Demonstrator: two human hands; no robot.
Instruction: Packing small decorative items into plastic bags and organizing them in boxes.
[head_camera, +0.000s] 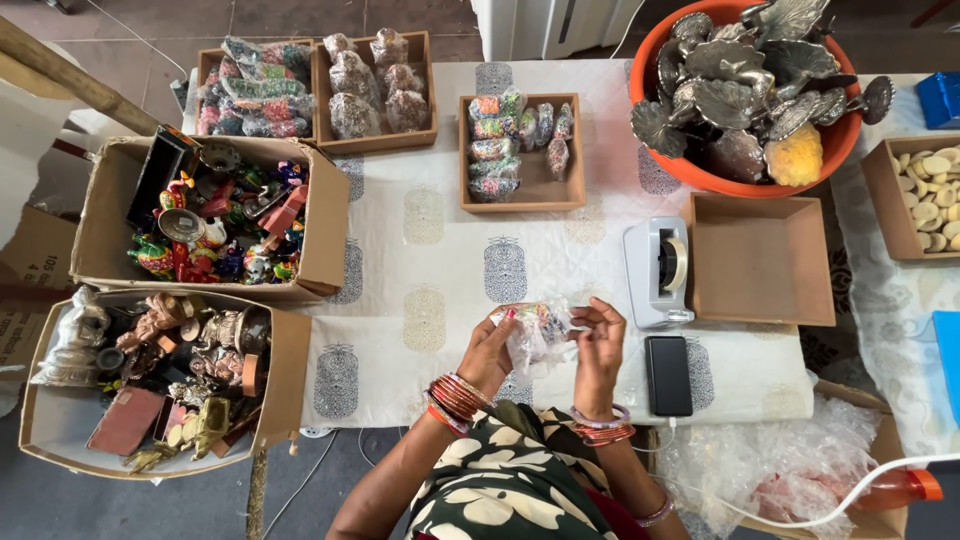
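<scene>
You hold a small clear plastic packet (538, 325) of colourful bits between both hands, just above the printed white cloth (420, 250) and close to your body, so the work sits right under your eyes. Your left hand (490, 350) is clamped on the packet's near-left side, fingers curled under it as a support, while your right hand (598, 345) pinches its right edge with thumb and fingertips together, as if gathering the loose film there. Just right of the packet stands a white tape dispenser (657, 270), set within easy reach of the pinching hand, and a dark phone (668, 375) lies face up below the dispenser. Beyond the dispenser to the right an empty wooden tray (762, 260) waits open, and past that an orange tub (760, 90) is heaped with silvery metal leaves. Straight ahead of the packet a wooden tray (522, 150) already holds similar filled packets laid side by side, and further left two more trays (318, 90) carry wrapped bundles. Far left of the packet, two cardboard boxes (200, 300) keep painted figurines and brass-coloured pieces sorted apart.
</scene>
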